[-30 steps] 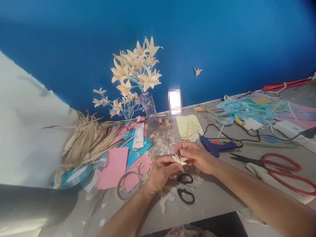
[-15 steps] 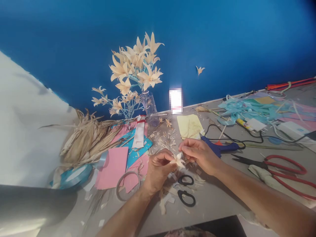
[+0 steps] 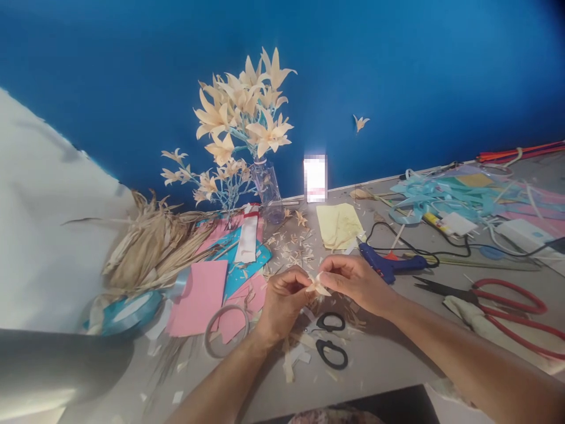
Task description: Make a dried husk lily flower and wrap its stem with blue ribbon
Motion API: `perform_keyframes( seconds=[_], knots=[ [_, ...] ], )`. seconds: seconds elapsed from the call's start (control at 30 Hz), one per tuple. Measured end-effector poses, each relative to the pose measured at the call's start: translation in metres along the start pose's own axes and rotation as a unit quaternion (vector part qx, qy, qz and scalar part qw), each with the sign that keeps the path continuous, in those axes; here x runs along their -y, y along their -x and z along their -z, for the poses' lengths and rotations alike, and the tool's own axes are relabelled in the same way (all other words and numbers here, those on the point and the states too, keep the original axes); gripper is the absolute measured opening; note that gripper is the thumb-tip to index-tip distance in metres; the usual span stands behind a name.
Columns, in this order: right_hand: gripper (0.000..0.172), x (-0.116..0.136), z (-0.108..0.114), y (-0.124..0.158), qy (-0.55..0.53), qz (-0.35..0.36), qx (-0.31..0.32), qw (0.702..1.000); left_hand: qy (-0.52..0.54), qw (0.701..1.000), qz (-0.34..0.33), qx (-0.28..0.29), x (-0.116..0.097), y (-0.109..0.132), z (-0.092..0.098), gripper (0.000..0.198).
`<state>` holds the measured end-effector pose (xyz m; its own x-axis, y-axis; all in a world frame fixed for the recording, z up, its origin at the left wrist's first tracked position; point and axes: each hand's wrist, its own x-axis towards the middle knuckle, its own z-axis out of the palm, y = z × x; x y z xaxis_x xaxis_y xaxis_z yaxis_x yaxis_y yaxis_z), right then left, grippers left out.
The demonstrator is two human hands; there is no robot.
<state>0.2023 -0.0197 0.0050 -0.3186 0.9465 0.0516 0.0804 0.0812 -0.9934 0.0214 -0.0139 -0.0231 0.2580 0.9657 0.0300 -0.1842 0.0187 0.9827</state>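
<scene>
A small cream flower (image 3: 319, 287) with pointed petals is pinched in my left hand (image 3: 285, 303) by thumb and fingers. My right hand (image 3: 355, 284) reaches in from the other side, its thumb and forefinger closed on a petal of the same flower. Black-handled scissors (image 3: 332, 353) lie on the table just below the hands, blades partly hidden. A blue glue gun (image 3: 388, 265) rests beyond my right hand. Cream scraps (image 3: 300, 244) are strewn around and behind the hands.
A bottle (image 3: 267, 191) holds a flower bunch (image 3: 242, 112) by the blue wall. Dried husks (image 3: 145, 247), pink sheets (image 3: 198, 294), a tape roll (image 3: 210, 347) and a blue ribbon spool (image 3: 132, 315) lie left. Red-handled shears (image 3: 507, 294), cables and blue ribbons (image 3: 441, 197) lie right.
My right hand has moved down and left, and its fingertips now touch the flower's petals. My left hand still holds the flower. The view has shifted slightly.
</scene>
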Motion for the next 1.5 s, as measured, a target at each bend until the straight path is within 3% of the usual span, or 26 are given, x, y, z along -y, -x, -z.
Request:
perform_keyframes(
  seconds=[0.2, 0.43, 0.7, 0.93, 1.2, 1.5],
  knots=[
    [0.029, -0.005, 0.000, -0.001, -0.003, -0.011, -0.025, 1.000, 0.015, 0.999, -0.022, 0.017, 0.000, 0.000, -0.001, 0.012],
    [0.030, -0.010, -0.008, -0.002, -0.110, -0.081, -0.052, 0.989, 0.030, 0.997, -0.059, 0.028, 0.000, 0.002, 0.001, 0.011],
    [0.042, -0.010, -0.005, -0.004, -0.178, -0.073, -0.020, 0.981, 0.079, 0.995, 0.033, 0.046, 0.009, -0.003, 0.002, 0.014],
    [0.050, -0.008, 0.002, -0.002, -0.139, -0.041, -0.026, 0.989, 0.076, 0.993, 0.080, 0.053, 0.017, -0.003, 0.004, 0.021],
    [0.014, 0.000, 0.006, -0.001, -0.073, -0.069, 0.023, 0.995, 0.004, 0.996, 0.045, 0.074, 0.007, -0.002, 0.001, 0.014],
    [0.007, 0.003, 0.011, -0.002, 0.043, -0.025, 0.038, 0.998, 0.008, 0.996, 0.017, 0.083, 0.011, -0.002, 0.002, 0.009]
  ],
)
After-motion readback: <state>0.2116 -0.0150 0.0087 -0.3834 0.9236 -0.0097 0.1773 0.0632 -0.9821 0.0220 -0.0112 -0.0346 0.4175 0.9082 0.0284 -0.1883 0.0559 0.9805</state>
